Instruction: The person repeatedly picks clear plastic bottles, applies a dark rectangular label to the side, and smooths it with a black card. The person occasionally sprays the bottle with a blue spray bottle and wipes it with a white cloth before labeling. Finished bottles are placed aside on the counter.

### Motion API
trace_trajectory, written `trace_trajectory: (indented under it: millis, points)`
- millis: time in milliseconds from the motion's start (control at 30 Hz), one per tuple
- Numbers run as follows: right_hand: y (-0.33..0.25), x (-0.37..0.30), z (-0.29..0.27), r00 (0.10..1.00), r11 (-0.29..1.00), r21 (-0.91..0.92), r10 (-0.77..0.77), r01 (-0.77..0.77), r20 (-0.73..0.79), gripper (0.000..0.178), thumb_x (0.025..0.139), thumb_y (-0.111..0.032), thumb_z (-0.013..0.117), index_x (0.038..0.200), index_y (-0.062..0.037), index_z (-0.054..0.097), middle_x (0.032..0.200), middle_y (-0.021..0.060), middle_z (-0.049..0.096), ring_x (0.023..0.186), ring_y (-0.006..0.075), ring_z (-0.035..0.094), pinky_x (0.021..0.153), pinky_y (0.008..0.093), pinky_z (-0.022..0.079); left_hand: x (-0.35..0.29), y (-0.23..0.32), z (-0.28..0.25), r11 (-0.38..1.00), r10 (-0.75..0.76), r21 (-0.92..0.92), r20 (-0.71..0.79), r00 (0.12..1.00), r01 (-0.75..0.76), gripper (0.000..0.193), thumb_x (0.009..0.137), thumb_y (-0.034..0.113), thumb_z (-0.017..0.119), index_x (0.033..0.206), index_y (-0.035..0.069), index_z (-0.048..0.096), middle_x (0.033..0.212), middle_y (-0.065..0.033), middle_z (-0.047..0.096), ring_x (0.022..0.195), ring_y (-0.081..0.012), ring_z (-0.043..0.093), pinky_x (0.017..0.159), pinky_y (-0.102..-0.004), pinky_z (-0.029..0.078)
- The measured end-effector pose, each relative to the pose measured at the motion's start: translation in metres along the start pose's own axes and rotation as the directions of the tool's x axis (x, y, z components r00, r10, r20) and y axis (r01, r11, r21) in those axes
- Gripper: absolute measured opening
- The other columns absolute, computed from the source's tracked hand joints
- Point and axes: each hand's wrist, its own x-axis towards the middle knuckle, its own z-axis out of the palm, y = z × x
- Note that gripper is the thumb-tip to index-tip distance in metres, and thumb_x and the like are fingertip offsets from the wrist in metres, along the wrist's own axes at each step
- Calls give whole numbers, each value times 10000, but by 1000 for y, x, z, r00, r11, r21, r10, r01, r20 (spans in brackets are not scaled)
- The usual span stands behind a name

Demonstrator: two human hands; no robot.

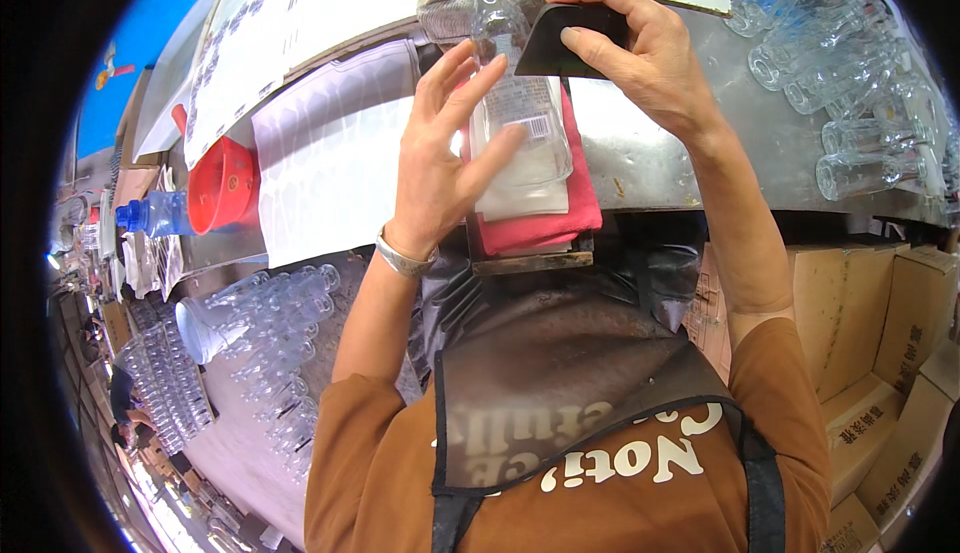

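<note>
Right fingers (596, 52) pinch black sheet (548, 45); left fingers (472, 95) spread over bottle (522, 103).

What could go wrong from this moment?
The clear bottle might slide on its cloth padding, since the left hand has its fingers spread rather than wrapped around it. The black flat tool, held in the right hand close to the bottle, could scuff it if pressed hard.
</note>
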Motion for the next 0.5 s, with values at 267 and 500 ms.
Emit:
trace_trajectory:
  millis: [267,500]
  points:
    - [17,-6,-7,997,983,174,59,-51,-42,295,947,-102,668,1235,-41,648,1079,38,677,978,94,637,861,230,547,1,-3,0,1000,28,6,0,1000,-28,542,825,160,790,1344,115,639,1450,-177,471,1288,-339,536,1053,-429,474]
    - [16,-8,-6,998,986,159,49,-44,-27,302,947,-103,675,1243,-49,647,1085,35,672,978,89,633,876,230,542,1,-3,1,1000,24,3,3,1000,-24,546,822,171,796,1344,133,642,1457,-178,465,1289,-350,535,1048,-435,477]
